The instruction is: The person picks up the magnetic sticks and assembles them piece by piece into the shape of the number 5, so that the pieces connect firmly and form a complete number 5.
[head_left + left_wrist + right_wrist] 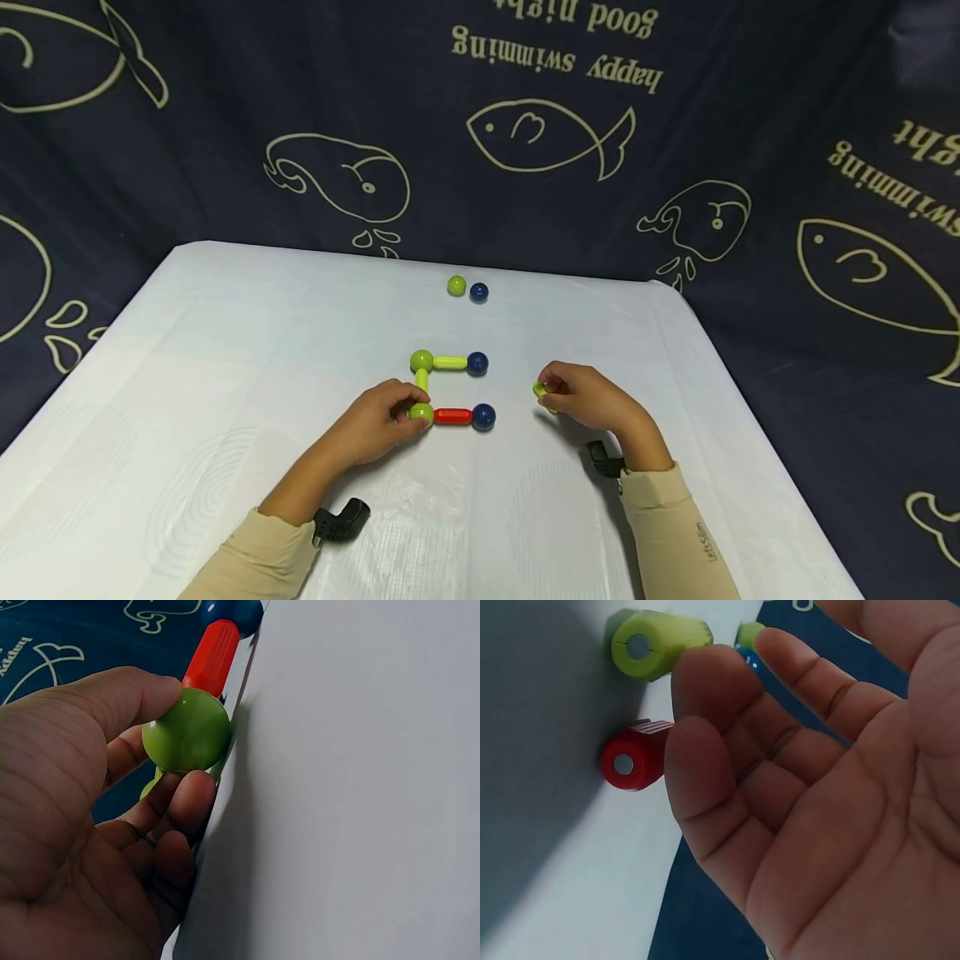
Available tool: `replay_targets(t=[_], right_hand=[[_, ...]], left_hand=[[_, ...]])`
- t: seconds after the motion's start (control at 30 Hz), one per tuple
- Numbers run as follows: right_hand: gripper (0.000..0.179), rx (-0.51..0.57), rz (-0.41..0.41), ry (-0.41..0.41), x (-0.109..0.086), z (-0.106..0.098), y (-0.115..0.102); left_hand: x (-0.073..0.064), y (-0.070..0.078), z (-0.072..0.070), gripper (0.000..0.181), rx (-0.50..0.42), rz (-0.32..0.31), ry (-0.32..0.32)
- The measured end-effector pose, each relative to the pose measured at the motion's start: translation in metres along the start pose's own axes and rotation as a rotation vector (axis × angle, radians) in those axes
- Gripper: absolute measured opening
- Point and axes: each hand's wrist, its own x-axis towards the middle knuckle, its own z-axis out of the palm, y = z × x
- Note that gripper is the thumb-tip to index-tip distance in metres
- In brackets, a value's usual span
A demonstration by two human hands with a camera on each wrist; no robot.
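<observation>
My left hand (375,423) pinches a green ball (189,733) between thumb and fingers, at the near left corner of a joined shape. From that ball a red rod (453,416) leads right to a blue ball (483,417). A yellow-green rod (422,381) leads away to a second green ball (422,360), and another yellow-green rod (450,362) ends at another blue ball (477,363). Over at the right, my right hand (588,396) hovers with loosely bent fingers beside a loose yellow-green rod (656,645). A loose red rod (630,761) lies near it, hidden in the head view.
Farther back on the white table (315,308) stand a loose green ball (457,286) and a loose blue ball (479,292), side by side. A dark cloth (435,75) with fish drawings hangs behind the table's far edge.
</observation>
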Motion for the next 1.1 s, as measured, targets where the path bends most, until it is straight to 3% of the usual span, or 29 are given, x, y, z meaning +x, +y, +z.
replay_targets(t=[0.53, 1.1], right_hand=[[0.021, -0.086, 0.036, -0.03, 0.006, 0.01, 0.001], [0.022, -0.069, 0.023, -0.034, 0.009, 0.018, -0.007]], left_hand=[[0.0, 0.0, 0.0, 0.019, 0.0, 0.0, -0.003], [0.0, 0.0, 0.0, 0.02, 0.002, -0.01, -0.001]])
